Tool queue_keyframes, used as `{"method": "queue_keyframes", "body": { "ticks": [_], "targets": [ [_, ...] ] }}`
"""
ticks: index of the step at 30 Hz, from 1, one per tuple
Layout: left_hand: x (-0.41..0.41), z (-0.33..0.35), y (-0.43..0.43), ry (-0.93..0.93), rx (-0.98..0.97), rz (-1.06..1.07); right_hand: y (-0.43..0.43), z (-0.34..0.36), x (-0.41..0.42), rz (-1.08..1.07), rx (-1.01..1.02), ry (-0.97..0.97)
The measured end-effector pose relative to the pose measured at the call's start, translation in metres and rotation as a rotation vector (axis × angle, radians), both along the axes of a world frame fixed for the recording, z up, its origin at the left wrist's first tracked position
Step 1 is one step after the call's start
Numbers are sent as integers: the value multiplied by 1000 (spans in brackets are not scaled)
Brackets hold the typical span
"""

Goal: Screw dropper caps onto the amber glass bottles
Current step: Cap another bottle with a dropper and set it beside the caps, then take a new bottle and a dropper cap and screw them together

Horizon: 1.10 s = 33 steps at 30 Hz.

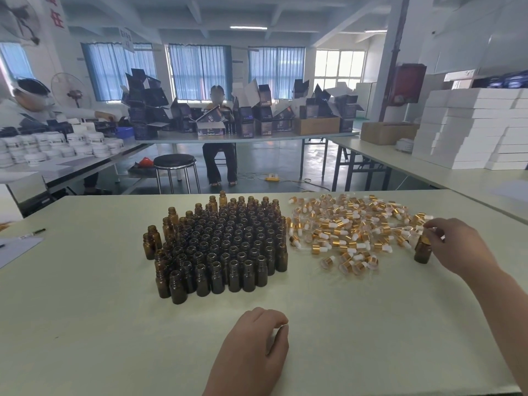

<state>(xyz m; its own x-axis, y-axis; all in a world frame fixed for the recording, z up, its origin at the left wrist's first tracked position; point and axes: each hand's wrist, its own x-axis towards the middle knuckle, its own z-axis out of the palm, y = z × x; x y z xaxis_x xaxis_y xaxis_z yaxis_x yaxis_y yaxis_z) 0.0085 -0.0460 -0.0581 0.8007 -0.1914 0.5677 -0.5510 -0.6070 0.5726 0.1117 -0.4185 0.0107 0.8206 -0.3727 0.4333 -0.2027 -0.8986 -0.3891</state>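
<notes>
Curtained windows; perhaps concrete floor

Bottles dark amber-brown, mid table, which is pale greenish-grey, plain. Dropper caps twd right edge: gold collars w/ white bulbs. Bkgd: blue curtains, white boxes.

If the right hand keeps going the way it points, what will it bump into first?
Probably the pile of gold dropper caps. The right hand points left and away, its fingertips at the top of a lone amber bottle. The caps lie just beyond, though depth is unclear.
</notes>
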Motion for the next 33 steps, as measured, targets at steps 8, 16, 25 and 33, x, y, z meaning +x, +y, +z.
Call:
{"method": "queue_keyframes", "body": {
  "ticks": [8, 16, 25, 33],
  "targets": [
    [-1, 1, 0, 32, 9, -3, -5, 2, 9, -3, -83, 44],
    [-1, 2, 0, 34, 13, 6, -6, 9, 14, -24, -163, 131],
    [-3, 4, 0, 52, 34, 3, 13, 13, -7, -70, -83, 5],
    [-4, 7, -1, 85, 30, 29, 63, 7, -18, 155, 70, 186]
  ]
}}
